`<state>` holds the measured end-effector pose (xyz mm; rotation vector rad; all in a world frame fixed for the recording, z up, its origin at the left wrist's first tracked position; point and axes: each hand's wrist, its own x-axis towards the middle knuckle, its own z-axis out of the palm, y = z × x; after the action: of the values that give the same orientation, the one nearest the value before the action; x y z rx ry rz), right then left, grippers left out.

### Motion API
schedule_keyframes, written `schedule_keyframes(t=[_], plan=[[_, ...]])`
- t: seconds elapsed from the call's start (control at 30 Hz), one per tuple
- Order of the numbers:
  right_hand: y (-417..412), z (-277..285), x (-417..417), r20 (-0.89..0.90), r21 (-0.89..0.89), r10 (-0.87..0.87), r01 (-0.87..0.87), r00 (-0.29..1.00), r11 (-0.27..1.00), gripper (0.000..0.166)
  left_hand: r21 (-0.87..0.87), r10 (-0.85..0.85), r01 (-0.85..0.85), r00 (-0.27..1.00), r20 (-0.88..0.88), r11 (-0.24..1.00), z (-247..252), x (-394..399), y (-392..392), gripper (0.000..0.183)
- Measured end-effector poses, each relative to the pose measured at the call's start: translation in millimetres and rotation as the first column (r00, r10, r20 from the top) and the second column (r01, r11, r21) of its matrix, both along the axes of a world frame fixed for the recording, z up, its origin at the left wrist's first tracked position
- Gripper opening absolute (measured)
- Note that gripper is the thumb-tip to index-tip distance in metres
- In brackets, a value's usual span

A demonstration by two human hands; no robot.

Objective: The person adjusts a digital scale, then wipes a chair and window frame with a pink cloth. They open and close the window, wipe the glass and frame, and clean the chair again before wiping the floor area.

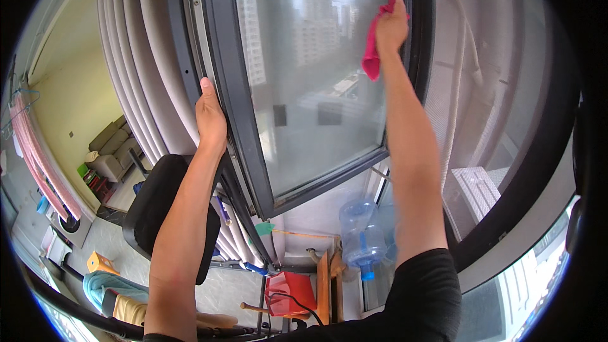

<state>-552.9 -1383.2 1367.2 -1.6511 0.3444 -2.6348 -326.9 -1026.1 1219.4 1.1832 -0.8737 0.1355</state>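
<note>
A window sash with a dark grey frame (235, 85) and a glass pane (313, 71) stands open in front of me. My left hand (211, 116) grips the sash's outer edge, its thumb pointing up along the metal strip. High on the pane's right side, my right hand (393, 28) holds a crumpled pink cloth (371, 59) close to the frame. The cloth hangs down from the fingers over the glass. Buildings show in the pane.
Below the sash are an upturned blue water-cooler bottle (363, 237) and a red container (290, 292). A black padded seat or backrest (156, 204) lies beside my left forearm. Light curtains (137, 57) hang at left; an insect screen (456, 104) is at right.
</note>
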Motion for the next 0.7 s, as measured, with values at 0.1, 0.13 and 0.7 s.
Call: schedule_keyframes(t=[0.1,0.13,0.7], plan=[[97,3,44,-0.086,0.053,0.049,-0.045,0.995,0.998,0.03,-0.053,-0.203,0.197,0.966,-0.161,0.979,7,-42,13,0.078],[107,18,56,-0.027,-0.203,-0.032,0.025,0.999,0.979,0.043,-0.093,-0.196,0.188,0.977,-0.079,0.978,8,-39,4,0.077],[311,-389,55,-0.493,0.221,0.453,-0.397,0.743,0.891,0.067,0.026,-0.15,0.15,0.989,-0.004,0.988,18,-34,1,0.082]])
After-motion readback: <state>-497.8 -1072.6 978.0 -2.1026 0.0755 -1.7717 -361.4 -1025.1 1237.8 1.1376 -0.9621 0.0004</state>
